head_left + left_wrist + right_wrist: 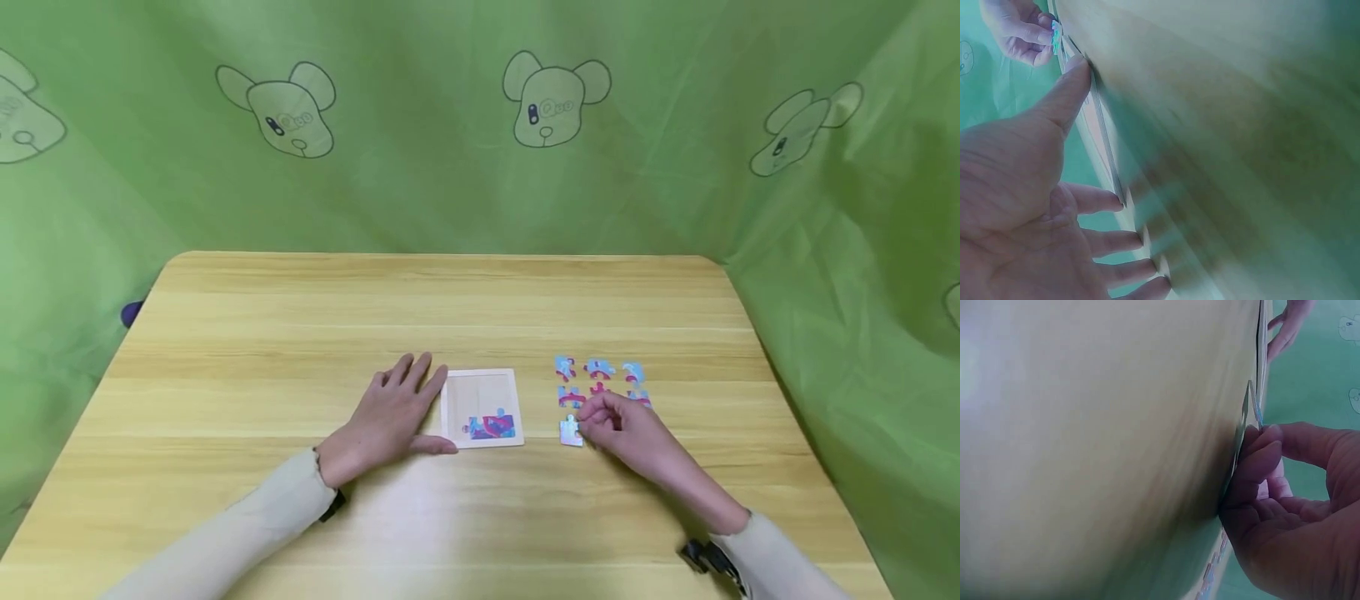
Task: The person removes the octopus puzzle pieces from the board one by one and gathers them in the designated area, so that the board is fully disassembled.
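My left hand (390, 417) lies with fingers spread on the table, thumb and index fingertip right at the left side of a square wooden puzzle tray (480, 372). In the tray's lower right, several joined blue, purple and red pieces (492, 426) lie in a row. To the right of the tray, my right hand (628, 433) pinches a pale, shiny jigsaw piece (571, 431) between thumb and fingers. The right wrist view shows this jigsaw piece (1254, 403) tilted up off the table, its lower part hidden behind the fingers.
Several loose jigsaw pieces (599, 367) in blue and red lie in rows just beyond my right hand, some partly covered by it. The wood-grain table (300, 333) has green curtains (420, 167) behind it and at its sides.
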`<state>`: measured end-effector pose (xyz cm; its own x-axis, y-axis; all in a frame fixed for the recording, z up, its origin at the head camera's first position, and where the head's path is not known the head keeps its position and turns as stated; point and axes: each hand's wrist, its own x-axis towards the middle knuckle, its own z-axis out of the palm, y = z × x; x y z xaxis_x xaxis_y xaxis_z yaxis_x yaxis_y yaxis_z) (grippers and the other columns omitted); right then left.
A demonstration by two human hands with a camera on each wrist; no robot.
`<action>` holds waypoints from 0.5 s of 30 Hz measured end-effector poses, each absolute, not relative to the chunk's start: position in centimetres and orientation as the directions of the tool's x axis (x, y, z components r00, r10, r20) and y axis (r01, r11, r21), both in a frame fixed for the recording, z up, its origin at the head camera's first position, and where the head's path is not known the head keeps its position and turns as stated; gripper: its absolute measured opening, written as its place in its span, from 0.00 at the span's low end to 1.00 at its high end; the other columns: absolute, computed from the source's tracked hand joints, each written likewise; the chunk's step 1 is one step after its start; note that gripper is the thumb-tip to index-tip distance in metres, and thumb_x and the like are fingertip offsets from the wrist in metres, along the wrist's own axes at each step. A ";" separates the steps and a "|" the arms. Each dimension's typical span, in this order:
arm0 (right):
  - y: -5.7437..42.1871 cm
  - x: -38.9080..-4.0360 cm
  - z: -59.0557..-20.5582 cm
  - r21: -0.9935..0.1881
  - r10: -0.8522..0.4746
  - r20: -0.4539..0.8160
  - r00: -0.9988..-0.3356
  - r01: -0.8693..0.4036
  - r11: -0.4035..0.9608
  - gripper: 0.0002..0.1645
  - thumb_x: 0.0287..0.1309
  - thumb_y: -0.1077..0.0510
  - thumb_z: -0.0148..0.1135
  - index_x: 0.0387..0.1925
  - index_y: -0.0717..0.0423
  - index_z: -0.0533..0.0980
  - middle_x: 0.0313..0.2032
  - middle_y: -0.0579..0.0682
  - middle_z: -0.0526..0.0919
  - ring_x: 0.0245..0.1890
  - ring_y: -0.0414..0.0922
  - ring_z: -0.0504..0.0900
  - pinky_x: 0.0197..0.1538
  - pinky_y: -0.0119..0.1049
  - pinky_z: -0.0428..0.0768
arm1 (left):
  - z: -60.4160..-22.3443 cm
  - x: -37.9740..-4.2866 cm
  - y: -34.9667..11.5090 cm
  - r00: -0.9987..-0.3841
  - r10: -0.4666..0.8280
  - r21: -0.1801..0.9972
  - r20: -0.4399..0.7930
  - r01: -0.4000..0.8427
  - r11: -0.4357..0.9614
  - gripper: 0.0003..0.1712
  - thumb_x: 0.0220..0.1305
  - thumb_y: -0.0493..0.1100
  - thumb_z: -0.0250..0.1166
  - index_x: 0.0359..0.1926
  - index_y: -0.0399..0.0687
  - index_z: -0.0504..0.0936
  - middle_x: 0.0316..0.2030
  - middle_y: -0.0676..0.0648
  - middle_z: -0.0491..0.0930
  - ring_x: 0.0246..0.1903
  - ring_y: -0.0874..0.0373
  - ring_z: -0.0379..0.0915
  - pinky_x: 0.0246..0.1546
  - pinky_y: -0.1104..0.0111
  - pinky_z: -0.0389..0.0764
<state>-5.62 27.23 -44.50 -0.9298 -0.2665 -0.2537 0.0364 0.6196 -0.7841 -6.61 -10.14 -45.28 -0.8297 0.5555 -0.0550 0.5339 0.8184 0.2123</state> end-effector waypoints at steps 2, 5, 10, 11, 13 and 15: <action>27.3 -5.6 -44.5 -0.768 -0.261 -0.233 -0.937 0.013 0.641 0.08 0.72 0.60 0.71 0.47 0.59 0.82 0.34 0.48 0.83 0.34 0.45 0.79 0.38 0.32 0.79 | -45.3 -6.6 -10.1 -0.829 0.557 0.212 -0.050 0.536 0.817 0.63 0.63 0.77 0.71 0.82 0.37 0.66 0.78 0.27 0.62 0.76 0.26 0.60 0.62 0.34 0.74; 27.3 -5.5 -44.6 -0.754 -0.269 -0.197 -0.943 -0.030 0.656 0.11 0.71 0.59 0.73 0.48 0.59 0.82 0.33 0.46 0.81 0.32 0.43 0.77 0.36 0.32 0.77 | -45.3 -6.6 -10.1 -0.828 0.559 0.205 -0.046 0.540 0.816 0.63 0.63 0.77 0.71 0.82 0.37 0.66 0.78 0.27 0.62 0.75 0.26 0.60 0.62 0.35 0.75; 27.4 -5.3 -44.7 -0.729 -0.322 -0.146 -0.936 -0.118 0.674 0.18 0.66 0.55 0.79 0.49 0.59 0.81 0.30 0.44 0.78 0.29 0.40 0.74 0.33 0.31 0.74 | -45.3 -6.6 -10.1 -0.828 0.558 0.205 -0.055 0.537 0.818 0.63 0.63 0.77 0.71 0.82 0.37 0.65 0.78 0.27 0.62 0.76 0.26 0.59 0.62 0.35 0.74; 27.3 -5.3 -44.7 -0.722 -0.336 -0.137 -0.932 -0.138 0.678 0.18 0.65 0.55 0.80 0.49 0.58 0.81 0.30 0.43 0.77 0.29 0.40 0.74 0.33 0.31 0.74 | -45.3 -6.6 -10.1 -0.829 0.556 0.206 -0.058 0.535 0.819 0.63 0.63 0.77 0.71 0.82 0.37 0.65 0.78 0.27 0.62 0.76 0.26 0.59 0.62 0.34 0.74; 27.2 -5.2 -44.7 -0.704 -0.361 -0.118 -0.925 -0.178 0.687 0.18 0.65 0.53 0.81 0.48 0.56 0.81 0.30 0.42 0.76 0.29 0.39 0.73 0.33 0.32 0.73 | -45.3 -6.6 -10.1 -0.830 0.554 0.205 -0.063 0.533 0.821 0.63 0.63 0.77 0.71 0.82 0.37 0.65 0.78 0.27 0.61 0.76 0.26 0.59 0.63 0.35 0.74; 27.1 -5.2 -44.7 -0.692 -0.376 -0.102 -0.921 -0.206 0.692 0.16 0.65 0.54 0.81 0.46 0.54 0.82 0.29 0.41 0.75 0.28 0.38 0.72 0.32 0.32 0.72 | -45.3 -6.6 -10.1 -0.830 0.554 0.202 -0.067 0.532 0.822 0.64 0.63 0.77 0.71 0.82 0.37 0.65 0.78 0.27 0.61 0.76 0.26 0.59 0.63 0.35 0.74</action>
